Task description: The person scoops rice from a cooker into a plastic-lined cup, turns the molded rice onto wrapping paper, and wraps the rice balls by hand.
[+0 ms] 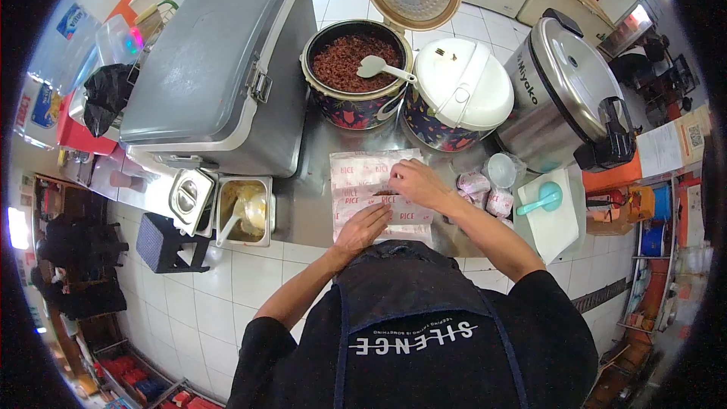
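Sheets of white paper printed in pink with "RICE" (356, 174) lie on the metal counter. My left hand (365, 229) rests on the lower part of the paper, its fingers stretched out side by side. Higher and to the right, my right hand (415, 182) has its fingers curled down at a paper edge and appears to pinch it. A small strip of dark brown food (387, 194) shows between the hands, partly covered by paper and fingers. Wrapped bundles (473, 184) in the same print sit right of my right hand.
An open cooker of reddish-brown rice (352, 60) holds a white paddle (379, 68). Beside it stand a closed cooker (460, 83) and a steel cooker (564, 83). A grey cooler (204, 53), a ladle pan (244, 212), a clear cup (500, 170) and a turquoise scoop (549, 195) surround the paper.
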